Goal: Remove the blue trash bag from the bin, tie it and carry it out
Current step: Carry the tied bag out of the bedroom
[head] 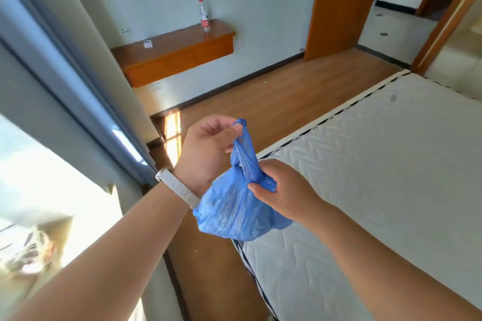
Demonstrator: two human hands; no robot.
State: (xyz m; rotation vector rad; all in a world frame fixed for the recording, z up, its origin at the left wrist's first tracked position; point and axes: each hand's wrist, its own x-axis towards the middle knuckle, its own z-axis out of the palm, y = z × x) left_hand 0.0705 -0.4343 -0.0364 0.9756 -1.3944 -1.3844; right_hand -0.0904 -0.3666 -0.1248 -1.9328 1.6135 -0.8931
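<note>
The blue trash bag (pixel 229 208) hangs in the air between my hands, over the gap between window wall and bed. Its top is gathered into a twisted neck. My left hand (pixel 206 151) pinches the upper end of that neck between thumb and fingers, raised above the bag. My right hand (pixel 281 187) grips the neck lower down, just above the bulging body of the bag. A white band sits on my left wrist. No bin is in view.
A bare white mattress (pixel 378 177) fills the right side. A curtain and bright window (pixel 52 138) run along the left. A wooden wall shelf (pixel 177 52) with a plastic bottle (pixel 204 15) stands ahead. An open wooden door (pixel 339 5) leads to a hallway at the far right.
</note>
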